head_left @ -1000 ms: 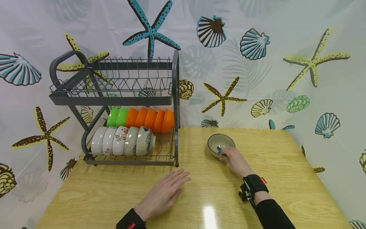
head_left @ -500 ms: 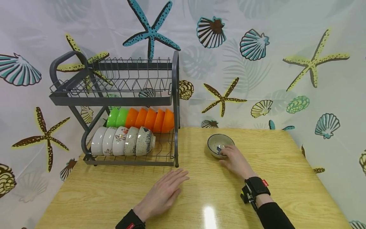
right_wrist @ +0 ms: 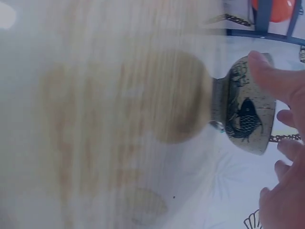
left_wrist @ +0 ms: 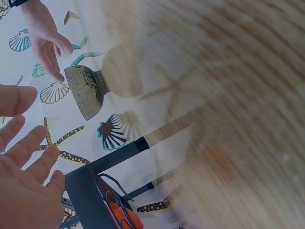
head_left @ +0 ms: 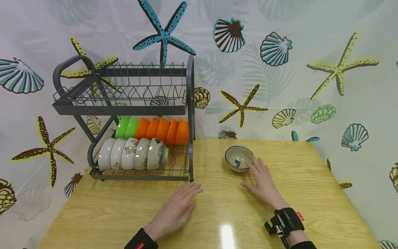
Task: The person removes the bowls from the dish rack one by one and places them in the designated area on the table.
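Note:
A small speckled grey bowl (head_left: 235, 155) with a dark rim and a blue fish inside stands upright on the wooden table, right of the rack. In the right wrist view a dark fish shows on the outside of the bowl (right_wrist: 250, 112). My right hand (head_left: 264, 185) is beside its near right edge, fingers spread and extended, gripping nothing; the fingertips overlap the rim in the head view. My left hand (head_left: 174, 211) is over the front middle of the table with relaxed fingers, holding nothing. The left wrist view shows the fingers of that hand (left_wrist: 31, 164) apart.
A dark two-tier dish rack (head_left: 124, 110) stands at the left. On its lower tier, green and orange bowls (head_left: 163, 131) line the back and several patterned ceramic bowls (head_left: 129, 154) the front. A printed curtain (head_left: 280, 86) hangs behind the table (head_left: 217, 214).
My right hand has let go of the bowl's near rim, spread its fingers and drawn back slightly to the right. The bowl stays in place; my left hand has barely shifted.

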Demonstrator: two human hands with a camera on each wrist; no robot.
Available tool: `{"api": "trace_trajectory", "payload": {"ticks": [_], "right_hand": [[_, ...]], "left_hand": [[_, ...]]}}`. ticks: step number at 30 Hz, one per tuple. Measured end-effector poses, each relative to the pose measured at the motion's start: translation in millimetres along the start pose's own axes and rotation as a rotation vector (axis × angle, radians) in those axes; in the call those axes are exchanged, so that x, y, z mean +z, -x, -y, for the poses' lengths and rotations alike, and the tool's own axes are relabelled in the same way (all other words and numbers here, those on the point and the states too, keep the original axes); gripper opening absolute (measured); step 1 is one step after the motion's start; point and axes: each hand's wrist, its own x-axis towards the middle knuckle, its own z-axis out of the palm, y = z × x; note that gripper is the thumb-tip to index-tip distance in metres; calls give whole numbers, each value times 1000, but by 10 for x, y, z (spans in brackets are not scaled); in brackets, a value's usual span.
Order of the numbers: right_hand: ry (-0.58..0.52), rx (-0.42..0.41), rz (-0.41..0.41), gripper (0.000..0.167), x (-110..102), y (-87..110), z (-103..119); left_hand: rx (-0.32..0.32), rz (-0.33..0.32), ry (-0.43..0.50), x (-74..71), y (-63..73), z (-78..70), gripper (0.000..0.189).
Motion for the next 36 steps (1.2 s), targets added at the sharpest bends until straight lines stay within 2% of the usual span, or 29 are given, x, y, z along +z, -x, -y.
{"api": "trace_trajectory", "payload": {"ticks": [13,18,23,30,36], "right_hand": [[-238,113,-49,78,-130,268,86],[-263,138,-75,75,-171,371,91],[-261,146,-118,69,-211,450,115],[-294,128,-160,64,-231,530,157],[-301,134,-168,63,-219,576,180]], "left_hand": [[-129,-129,76,-106,-21,33,57],[-189,-199,90,-162,-36,70,55],[-233,-300,120,-235,-56,139,57],[-310,-390,204,-344,-83,214,57],[-338,-483,274,-418,-105,292,55]]}}
